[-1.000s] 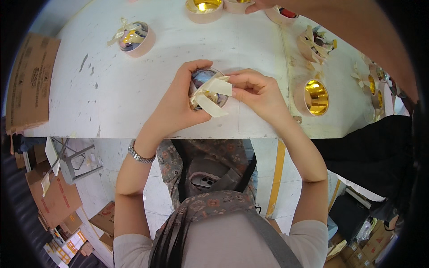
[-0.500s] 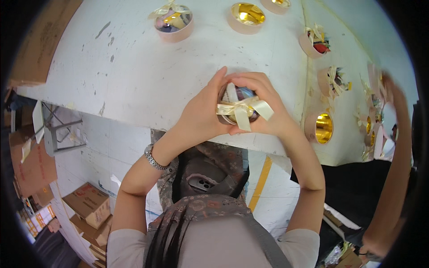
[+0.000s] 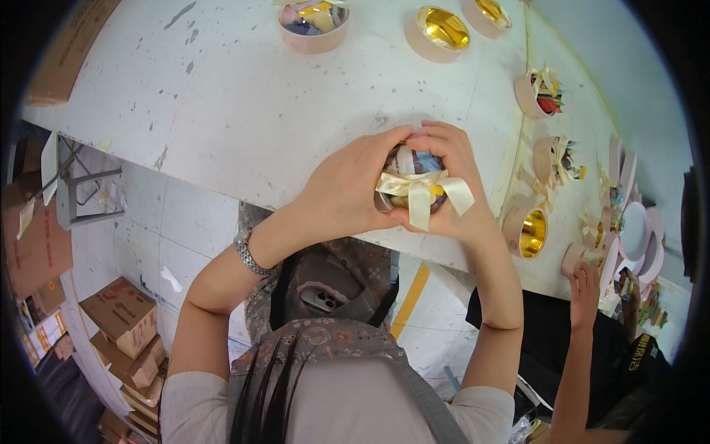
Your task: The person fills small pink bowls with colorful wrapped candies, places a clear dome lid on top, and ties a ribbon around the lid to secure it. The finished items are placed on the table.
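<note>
Both my hands wrap round a small round gift box at the near edge of the white table. Through its top I see mixed colourful contents. A cream satin ribbon bow lies across it, with two tails hanging toward me. My left hand grips the left side, thumb below and fingers over the far rim. On the other side my right hand closes in, its fingertips nearly meeting the left ones. The box's walls are mostly hidden by my palms.
At the far side stand a filled pink round box and gold-lined pink boxes. Ribboned boxes and a gold-lined box line the right. A co-worker's hand touches a box there. Cardboard boxes sit lower left.
The whole view has shifted slightly. My hands keep their grip round the gift box, which is a little more to the right in view. The co-worker's arm has come down to a lower position.
</note>
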### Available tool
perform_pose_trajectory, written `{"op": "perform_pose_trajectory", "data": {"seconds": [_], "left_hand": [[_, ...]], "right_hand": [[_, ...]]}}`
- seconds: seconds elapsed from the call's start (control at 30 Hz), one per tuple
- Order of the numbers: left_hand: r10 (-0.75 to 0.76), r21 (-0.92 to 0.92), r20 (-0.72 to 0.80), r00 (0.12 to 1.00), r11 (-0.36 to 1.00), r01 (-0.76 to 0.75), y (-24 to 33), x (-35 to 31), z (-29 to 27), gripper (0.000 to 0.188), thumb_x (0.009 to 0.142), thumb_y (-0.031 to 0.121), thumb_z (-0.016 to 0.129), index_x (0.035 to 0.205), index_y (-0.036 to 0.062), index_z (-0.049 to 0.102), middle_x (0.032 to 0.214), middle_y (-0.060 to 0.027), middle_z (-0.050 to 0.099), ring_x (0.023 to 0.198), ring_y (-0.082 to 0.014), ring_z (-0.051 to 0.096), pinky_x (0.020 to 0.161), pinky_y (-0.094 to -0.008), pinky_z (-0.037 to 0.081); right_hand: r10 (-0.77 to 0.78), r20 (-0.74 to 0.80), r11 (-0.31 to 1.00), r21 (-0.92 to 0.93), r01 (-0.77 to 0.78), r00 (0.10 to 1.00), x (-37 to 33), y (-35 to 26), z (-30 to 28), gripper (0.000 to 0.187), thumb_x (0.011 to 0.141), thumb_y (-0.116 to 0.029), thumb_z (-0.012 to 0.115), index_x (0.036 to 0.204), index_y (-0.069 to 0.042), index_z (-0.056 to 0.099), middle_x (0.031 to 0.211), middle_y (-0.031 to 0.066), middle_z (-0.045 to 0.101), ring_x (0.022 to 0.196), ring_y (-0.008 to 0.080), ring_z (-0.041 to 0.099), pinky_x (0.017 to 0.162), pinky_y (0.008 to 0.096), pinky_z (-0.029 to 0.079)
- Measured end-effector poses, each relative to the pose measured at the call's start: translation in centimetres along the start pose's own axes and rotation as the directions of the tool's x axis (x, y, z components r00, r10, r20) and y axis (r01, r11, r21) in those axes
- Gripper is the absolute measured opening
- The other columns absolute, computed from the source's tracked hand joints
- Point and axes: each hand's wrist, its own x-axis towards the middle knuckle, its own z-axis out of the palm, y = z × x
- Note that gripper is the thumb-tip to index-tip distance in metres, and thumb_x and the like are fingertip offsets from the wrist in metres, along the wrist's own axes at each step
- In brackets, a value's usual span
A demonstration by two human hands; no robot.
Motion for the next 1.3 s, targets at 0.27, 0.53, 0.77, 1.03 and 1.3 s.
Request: {"op": "perform_pose_trajectory", "data": {"seconds": [0.27,0.53,0.77,1.03,1.3], "left_hand": [[0.106,0.072,0.040,0.994,0.991,-0.109,-0.7,0.1,0.2,0.103,0.065,0.029,0.086,0.147,0.0028,0.030,0.135,-0.0176,0.050,0.120,-0.0335,0.050,0.095,-0.0410,0.046],[0.110,-0.246,0.120,0.987,0.966,-0.078,-0.5,1.4,-1.5,0.060,0.080,0.017,0.076,0.135,0.0106,0.053,0.136,-0.0118,0.053,0.122,-0.0234,0.051,0.094,-0.0321,0.048],[-0.030,-0.449,-0.010,1.000,0.893,0.022,-0.1,0.8,-1.0,0.024,0.087,0.008,0.068,0.109,0.0010,0.064,0.123,-0.0142,0.063,0.109,-0.0197,0.059,0.094,-0.0314,0.047],[-0.263,-0.445,0.026,0.964,0.861,0.247,2.2,2.4,-0.9,0.014,0.096,0.013,0.059,0.100,0.0006,0.062,0.101,-0.0073,0.066,0.092,-0.0105,0.060,0.082,-0.0264,0.050],[-0.263,-0.465,-0.187,0.946,0.872,0.151,2.0,-0.1,-0.1,0.014,0.089,0.009,0.067,0.102,0.0042,0.064,0.109,-0.0061,0.060,0.093,-0.0130,0.062,0.080,-0.0265,0.053]], "right_hand": [[0.201,-0.062,0.957,0.225,-0.182,0.978,-1.9,0.3,0.5,0.089,0.056,-0.026,0.090,0.134,-0.010,0.051,0.138,0.0150,0.048,0.129,0.0330,0.046,0.102,0.0417,0.043],[0.157,-0.239,0.978,0.173,-0.117,0.958,-4.8,-0.5,0.1,0.062,0.068,-0.014,0.084,0.125,-0.005,0.061,0.126,0.0140,0.055,0.118,0.0271,0.054,0.096,0.0373,0.046],[0.168,-0.359,0.971,0.220,-0.092,0.918,-4.9,-0.5,1.1,0.042,0.071,-0.010,0.083,0.109,-0.004,0.068,0.110,0.0091,0.058,0.102,0.0212,0.058,0.086,0.0326,0.048],[0.328,-0.391,0.913,0.366,-0.182,0.860,-5.0,-0.2,1.4,0.015,0.081,-0.009,0.076,0.093,-0.002,0.069,0.104,0.0092,0.061,0.093,0.0183,0.060,0.082,0.0287,0.048],[0.437,-0.460,0.859,0.468,-0.207,0.773,-4.2,-0.9,1.5,0.013,0.088,-0.008,0.071,0.096,0.001,0.067,0.100,0.0079,0.060,0.084,0.0125,0.056,0.075,0.0248,0.047]]}}
